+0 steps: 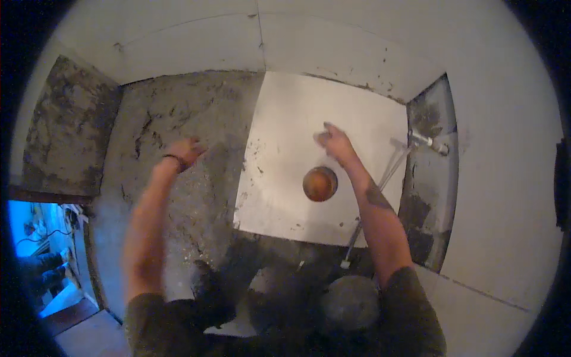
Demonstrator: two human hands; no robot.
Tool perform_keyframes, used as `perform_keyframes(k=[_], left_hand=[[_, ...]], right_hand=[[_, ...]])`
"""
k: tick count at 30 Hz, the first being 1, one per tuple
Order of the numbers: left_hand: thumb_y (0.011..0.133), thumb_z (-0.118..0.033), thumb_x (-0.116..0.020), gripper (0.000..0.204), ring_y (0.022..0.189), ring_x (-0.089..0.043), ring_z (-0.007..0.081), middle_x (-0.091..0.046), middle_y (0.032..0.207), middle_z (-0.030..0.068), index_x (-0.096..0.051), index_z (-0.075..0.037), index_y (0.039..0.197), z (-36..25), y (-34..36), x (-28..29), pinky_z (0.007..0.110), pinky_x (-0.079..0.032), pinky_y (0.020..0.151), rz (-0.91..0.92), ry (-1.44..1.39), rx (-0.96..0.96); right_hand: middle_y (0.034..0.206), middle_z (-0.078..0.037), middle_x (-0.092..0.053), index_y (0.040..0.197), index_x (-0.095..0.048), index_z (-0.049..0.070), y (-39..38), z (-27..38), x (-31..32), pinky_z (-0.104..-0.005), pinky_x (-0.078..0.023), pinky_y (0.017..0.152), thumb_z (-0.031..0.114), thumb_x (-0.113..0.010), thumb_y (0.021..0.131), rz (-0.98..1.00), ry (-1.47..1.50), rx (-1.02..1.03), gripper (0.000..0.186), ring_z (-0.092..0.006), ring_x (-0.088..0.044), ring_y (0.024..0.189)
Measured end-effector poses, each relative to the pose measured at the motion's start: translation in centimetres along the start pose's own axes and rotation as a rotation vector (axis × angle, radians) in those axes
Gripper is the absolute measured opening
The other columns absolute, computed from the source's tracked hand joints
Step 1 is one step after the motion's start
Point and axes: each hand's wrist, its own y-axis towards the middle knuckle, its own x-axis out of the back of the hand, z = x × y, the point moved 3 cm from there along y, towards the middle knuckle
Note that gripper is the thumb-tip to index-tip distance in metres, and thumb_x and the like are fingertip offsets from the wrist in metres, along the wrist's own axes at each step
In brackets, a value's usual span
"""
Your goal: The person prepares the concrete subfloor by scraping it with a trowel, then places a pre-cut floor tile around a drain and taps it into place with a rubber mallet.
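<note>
A large white square tile (285,113) lies on the floor against the far wall, speckled with grey mortar. It has a round hole (320,183) with a brownish pipe end showing in it. My right hand (333,141) rests on the tile just above that hole, fingers spread, holding nothing. My left hand (187,152), with a dark band at the wrist, hovers over the bare grey mortar bed (172,107) left of the tile. It is slightly blurred and looks empty.
Two thin metal hoses (386,172) run from a wall valve (427,141) down across the tile's right edge. White tiled walls close in the back and right. My dark-trousered knees (351,303) are at the bottom. A doorway (47,250) shows at lower left.
</note>
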Motion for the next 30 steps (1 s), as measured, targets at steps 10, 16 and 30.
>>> perform_keyframes(k=[10, 16, 30], left_hand=[[0.078, -0.01, -0.065, 0.045, 0.097, -0.06, 0.0334, -0.062, 0.106, 0.0186, -0.056, -0.001, 0.121, 14.0, -44.8, 2.8, 0.039, -0.049, 0.084, 0.065, -0.25, 0.691], [0.071, -0.02, -0.075, 0.067, 0.101, -0.06, 0.0343, -0.06, 0.112, 0.0196, -0.048, -0.002, 0.13, 17.1, -60.1, -13.6, 0.039, -0.05, 0.085, 0.521, -0.236, 0.846], [0.09, -0.026, -0.055, 0.04, 0.08, -0.061, 0.0218, -0.061, 0.09, 0.0059, -0.05, -0.012, 0.127, 21.6, -68.9, -20.4, 0.037, -0.048, 0.057, 0.319, -1.179, 1.289]], right_hand=[[0.101, -0.019, -0.063, 0.105, -0.066, 0.007, 17.1, 1.1, -5.7, -0.0459, -0.049, 0.082, 0.032, -0.053, 0.088, -0.377, -0.606, 0.051, 0.033, -0.036, -0.06, 0.092], [0.094, -0.015, -0.059, 0.094, -0.069, 0.007, 11.7, 9.8, -18.4, -0.0476, -0.051, 0.076, 0.024, -0.061, 0.08, 0.022, -0.909, 0.472, 0.023, -0.036, -0.056, 0.096], [0.094, -0.023, -0.062, 0.12, -0.061, 0.009, 20.6, 10.7, -13.6, -0.0435, -0.048, 0.084, 0.016, -0.057, 0.077, -0.278, -0.543, 0.355, 0.043, -0.0386, -0.058, 0.095]])
